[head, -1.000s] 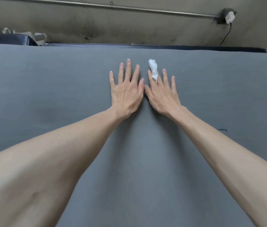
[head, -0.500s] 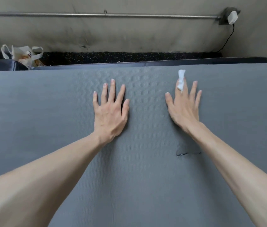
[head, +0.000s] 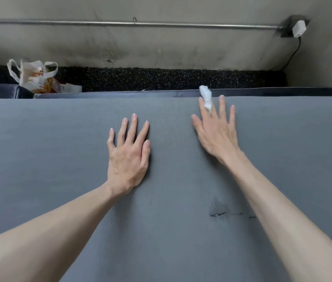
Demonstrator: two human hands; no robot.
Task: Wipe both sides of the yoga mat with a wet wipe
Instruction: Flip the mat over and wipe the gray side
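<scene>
A grey yoga mat [head: 59, 159] lies spread flat and fills most of the view. My left hand [head: 128, 155] presses flat on it near the middle, fingers straight and slightly spread. My right hand [head: 216, 135] lies further right, close to the mat's far edge, fingers stretched out. A crumpled white wet wipe [head: 206, 96] is pinched between its index and middle fingers and sticks out past the mat's far edge.
A small tear [head: 218, 214] marks the mat beside my right forearm. A dark blue pad [head: 120, 94] lies beyond the mat's far edge, then black speckled flooring and a wall with a metal pipe [head: 120, 23]. A white plastic bag [head: 32, 76] sits far left.
My hands have slid apart from touching side by side. The right hand with the wipe has moved right and toward the mat's far edge; more floor and wall show.
</scene>
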